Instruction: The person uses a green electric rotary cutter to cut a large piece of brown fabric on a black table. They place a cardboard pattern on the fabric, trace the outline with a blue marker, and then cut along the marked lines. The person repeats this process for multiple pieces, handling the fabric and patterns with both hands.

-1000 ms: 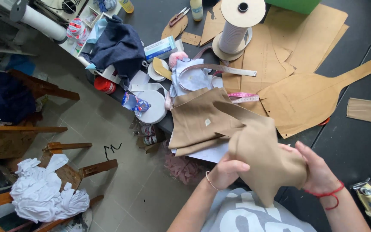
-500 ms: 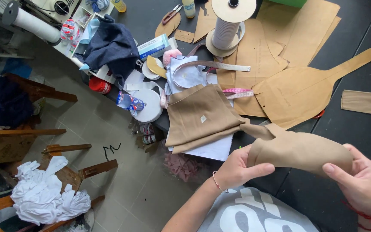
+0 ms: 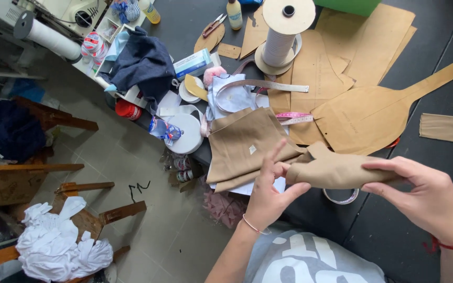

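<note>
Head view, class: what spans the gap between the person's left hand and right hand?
In the head view, a folded tan fabric piece bridges the left hand and right hand; both grip its ends.

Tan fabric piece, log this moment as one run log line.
left hand: grip on tan fabric piece | right hand: grip on other end | fabric: folded, held above dark table

Both hands — left hand [image 3: 269,195], right hand [image 3: 427,195] — grip a tan fabric piece [image 3: 336,172] above the dark table [image 3: 425,97].

Thread spool [image 3: 284,32] stands on paper patterns [image 3: 336,78], behind folded cloth [image 3: 245,147].
</note>
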